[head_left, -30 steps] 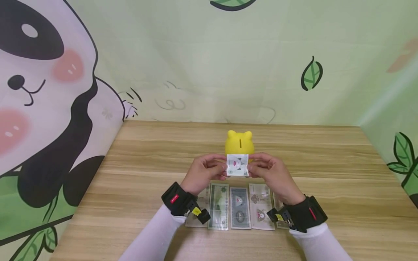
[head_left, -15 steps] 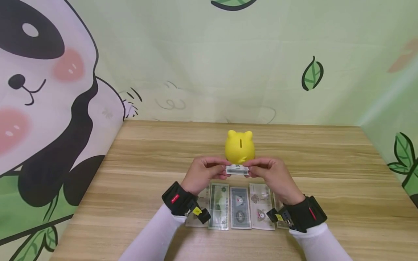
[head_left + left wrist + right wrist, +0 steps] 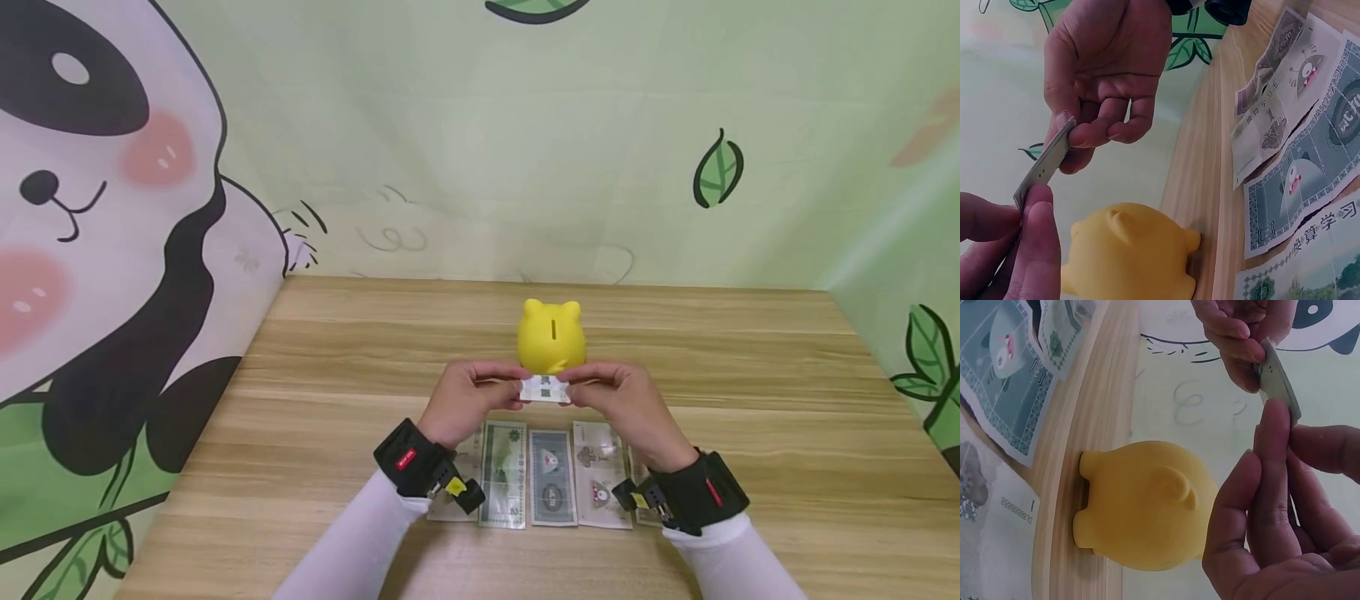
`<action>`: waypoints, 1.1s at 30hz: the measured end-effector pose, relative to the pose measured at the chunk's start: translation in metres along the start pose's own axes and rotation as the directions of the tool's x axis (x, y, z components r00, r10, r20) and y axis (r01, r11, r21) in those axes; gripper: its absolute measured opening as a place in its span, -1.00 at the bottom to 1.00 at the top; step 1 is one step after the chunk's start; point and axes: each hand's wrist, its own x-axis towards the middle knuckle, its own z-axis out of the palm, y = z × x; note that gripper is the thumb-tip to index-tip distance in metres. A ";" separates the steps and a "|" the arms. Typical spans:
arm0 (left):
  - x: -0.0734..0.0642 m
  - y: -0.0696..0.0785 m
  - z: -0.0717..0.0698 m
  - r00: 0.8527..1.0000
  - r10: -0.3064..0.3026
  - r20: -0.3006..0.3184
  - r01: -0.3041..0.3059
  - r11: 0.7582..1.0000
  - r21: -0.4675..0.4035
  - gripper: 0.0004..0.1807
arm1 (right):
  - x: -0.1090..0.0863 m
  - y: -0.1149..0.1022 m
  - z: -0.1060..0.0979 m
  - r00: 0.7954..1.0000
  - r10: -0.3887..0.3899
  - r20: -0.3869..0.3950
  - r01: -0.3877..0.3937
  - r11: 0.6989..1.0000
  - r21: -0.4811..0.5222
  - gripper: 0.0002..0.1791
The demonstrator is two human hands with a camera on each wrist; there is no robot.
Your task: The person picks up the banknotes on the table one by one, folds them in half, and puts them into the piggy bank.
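Observation:
A small folded play banknote point(image 3: 545, 389), pale with dark print, is held up off the table between both hands. My left hand point(image 3: 470, 402) pinches its left end between thumb and fingers, and my right hand point(image 3: 624, 406) pinches the right end the same way. In the left wrist view the folded banknote point(image 3: 1044, 164) appears as a narrow, thick strip. Just beyond the hands stands a yellow piggy bank point(image 3: 551, 337) with a slot on top, its curly tail side toward me, as the right wrist view of the piggy bank point(image 3: 1147, 506) shows.
Several flat play banknotes lie in a row on the wooden table point(image 3: 337, 375) below the hands: a green one point(image 3: 503, 475), a blue-grey one point(image 3: 552, 478) and a pale one point(image 3: 602, 475) among them. The wrists partly cover the outer ones. A panda-printed backdrop point(image 3: 450, 150) stands behind.
The banknote, earlier a taller rectangle showing a cartoon face, is now folded to a short strip. Both hands stay nearly in place, still pinching its ends.

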 end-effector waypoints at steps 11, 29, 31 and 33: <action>0.001 0.000 0.002 1.000 0.008 0.012 -0.008 1.000 -0.030 -0.67 | 0.001 0.000 0.000 0.997 -0.018 -0.071 0.019 1.000 0.012 -0.73; -0.001 0.004 0.000 0.999 -0.026 -0.019 0.025 0.999 -0.035 -0.73 | 0.000 -0.003 -0.001 1.000 0.006 0.011 -0.007 0.992 0.123 -0.64; -0.001 0.004 0.001 1.000 -0.025 -0.018 0.024 0.999 -0.041 -0.73 | 0.000 -0.003 -0.001 1.000 0.009 0.012 -0.011 0.992 0.125 -0.64; -0.001 0.004 0.001 1.000 -0.025 -0.019 0.024 0.999 -0.046 -0.73 | 0.000 -0.002 -0.001 1.000 0.010 0.015 -0.012 0.991 0.130 -0.63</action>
